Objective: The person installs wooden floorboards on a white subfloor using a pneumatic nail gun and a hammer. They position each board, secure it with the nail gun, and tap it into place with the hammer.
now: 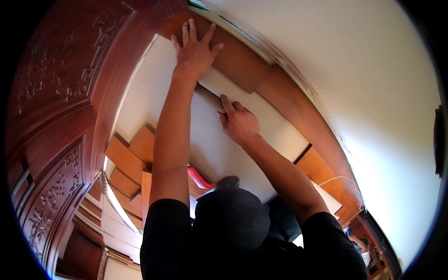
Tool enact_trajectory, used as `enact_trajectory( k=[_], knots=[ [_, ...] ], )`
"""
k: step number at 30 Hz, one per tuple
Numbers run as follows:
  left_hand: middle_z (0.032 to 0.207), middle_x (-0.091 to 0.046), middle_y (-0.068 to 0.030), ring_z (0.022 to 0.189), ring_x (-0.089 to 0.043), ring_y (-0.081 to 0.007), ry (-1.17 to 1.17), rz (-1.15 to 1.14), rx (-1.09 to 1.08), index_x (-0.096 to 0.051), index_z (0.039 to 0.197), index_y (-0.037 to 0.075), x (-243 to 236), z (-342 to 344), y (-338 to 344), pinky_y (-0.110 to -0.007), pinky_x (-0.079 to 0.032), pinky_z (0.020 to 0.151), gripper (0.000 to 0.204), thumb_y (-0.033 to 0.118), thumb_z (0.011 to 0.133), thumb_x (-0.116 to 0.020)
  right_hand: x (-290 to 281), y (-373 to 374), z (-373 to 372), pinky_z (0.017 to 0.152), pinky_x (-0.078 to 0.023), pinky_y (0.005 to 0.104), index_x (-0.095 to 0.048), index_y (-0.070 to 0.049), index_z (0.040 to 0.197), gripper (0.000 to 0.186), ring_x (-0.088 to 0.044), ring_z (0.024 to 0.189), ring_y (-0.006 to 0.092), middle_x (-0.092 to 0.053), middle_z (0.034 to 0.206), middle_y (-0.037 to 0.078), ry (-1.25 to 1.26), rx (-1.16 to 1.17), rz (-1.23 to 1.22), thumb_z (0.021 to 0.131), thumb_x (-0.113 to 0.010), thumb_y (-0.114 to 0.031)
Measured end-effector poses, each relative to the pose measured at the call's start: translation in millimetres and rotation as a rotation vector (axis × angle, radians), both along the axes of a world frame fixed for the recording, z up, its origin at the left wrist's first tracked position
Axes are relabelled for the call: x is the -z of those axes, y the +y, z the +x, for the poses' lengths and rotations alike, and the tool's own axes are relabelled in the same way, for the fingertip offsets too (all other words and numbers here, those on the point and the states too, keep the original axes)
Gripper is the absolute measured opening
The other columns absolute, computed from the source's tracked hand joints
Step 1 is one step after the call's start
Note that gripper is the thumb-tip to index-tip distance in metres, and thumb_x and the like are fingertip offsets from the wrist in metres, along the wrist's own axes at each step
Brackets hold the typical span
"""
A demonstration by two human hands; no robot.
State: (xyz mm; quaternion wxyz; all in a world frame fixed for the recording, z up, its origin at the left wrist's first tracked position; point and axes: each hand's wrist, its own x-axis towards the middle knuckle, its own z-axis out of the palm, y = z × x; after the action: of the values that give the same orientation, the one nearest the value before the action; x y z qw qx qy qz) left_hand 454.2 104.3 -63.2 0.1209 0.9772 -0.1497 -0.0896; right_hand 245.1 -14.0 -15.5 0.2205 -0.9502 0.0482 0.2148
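Note:
My left hand [196,56] is spread, palm down, at the far end, its fingers over a brown plank [235,70] and its wrist beside a pale board. Closer in, my right hand [240,123] rests with the index finger stretched out and the other fingers partly bent. It lies at the edge of a long pale plank [270,121], next to a dark narrow gap [207,94]. Neither hand holds anything that I can see. A red object [199,177], its kind unclear, lies below my hands, partly hidden by a dark rounded shape [231,219].
Brown planks [298,112] run along the white wall [373,93] on the right. Several loose orange-brown planks [126,161] lie in a pile at left. Carved reddish wood panelling [60,70] stands on the left. A thin pale cable [343,177] curves near the wall, and another person [361,247] shows at lower right.

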Motion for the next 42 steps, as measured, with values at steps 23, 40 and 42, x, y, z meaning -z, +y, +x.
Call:
enact_trajectory(
  k=[23,40,42],
  knots=[
    [0.174,-0.001,-0.0261,0.161,0.002,-0.0413,-0.088,0.009,0.025,-0.021,0.168,0.033,26,5,-9,-0.071,0.000,0.122,0.074,0.069,0.105,-0.035,13,-18,-16,0.076,-0.061,0.0479,-0.050,-0.021,0.150,0.055,-0.072,0.092,0.0360,-0.069,0.110,0.012,-0.052,0.004,0.036,0.100,-0.063,-0.039],
    [0.173,-0.005,-0.0279,0.161,0.001,-0.0416,-0.151,-0.029,0.017,-0.021,0.168,0.014,36,9,-15,-0.073,-0.003,0.121,0.086,0.069,0.104,-0.038,14,-29,-34,0.073,-0.061,0.0472,-0.053,-0.020,0.148,0.053,-0.072,0.088,0.0368,-0.070,0.106,0.014,-0.080,0.050,0.047,0.100,-0.064,-0.039],
    [0.173,-0.006,-0.0282,0.161,0.000,-0.0417,-0.154,-0.022,0.013,-0.021,0.168,0.014,35,8,-13,-0.073,-0.003,0.121,0.086,0.069,0.104,-0.038,13,-33,-35,0.073,-0.061,0.0470,-0.053,-0.020,0.148,0.053,-0.072,0.088,0.0365,-0.070,0.107,0.014,-0.082,0.060,0.052,0.100,-0.064,-0.039]
  ],
)
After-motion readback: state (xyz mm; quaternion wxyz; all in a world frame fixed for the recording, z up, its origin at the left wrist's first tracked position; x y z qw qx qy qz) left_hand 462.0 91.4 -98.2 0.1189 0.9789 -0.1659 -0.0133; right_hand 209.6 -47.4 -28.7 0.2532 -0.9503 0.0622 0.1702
